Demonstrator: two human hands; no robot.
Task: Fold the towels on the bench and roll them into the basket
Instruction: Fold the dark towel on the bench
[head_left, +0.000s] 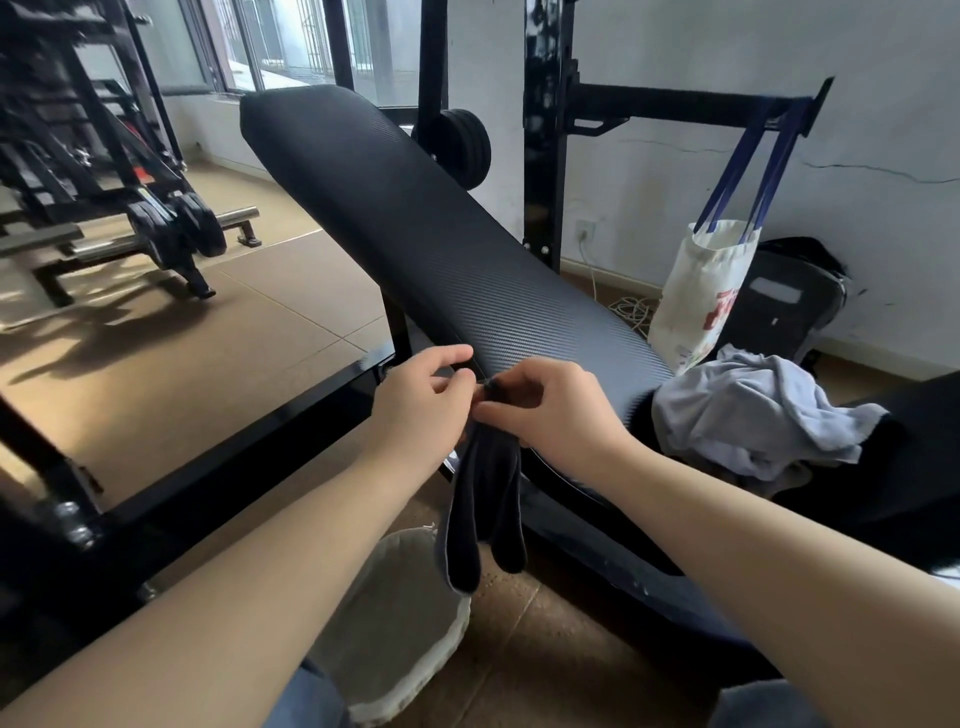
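1. Hands worked close together at the near left edge of the desk, a long black padded surface that sloped up and away toward the window.
2. Left hand: its grip was narrow, with thumb and forefinger pinched on the top edge of a dark towel and the other fingers curled.
3. Right hand: its grip was narrow too, fingertips pinched on the same top edge, just beside the left fingertips.
4. Dark towel: it hung straight down from both pinches, off the desk's left edge, in two long folds with the lower ends loose.
5. Basket: pale and round, it stood on the floor below the hanging towel. The towel's lower ends overlapped its rim in view, but whether they touched it could not be told.
6. Grey towel: it lay crumpled in a heap at the desk's near right edge, well apart from both hands.
7. Tote bag: pale with blue straps, it hung from a black rack bar beyond the desk's right edge. A black bag sat on the floor just beside it, against the wall.
8. Weight plate: it sat on the rack behind the desk's far right edge.
9. Gym gear: more black frames and plates stood on the tan floor, well left of the desk.
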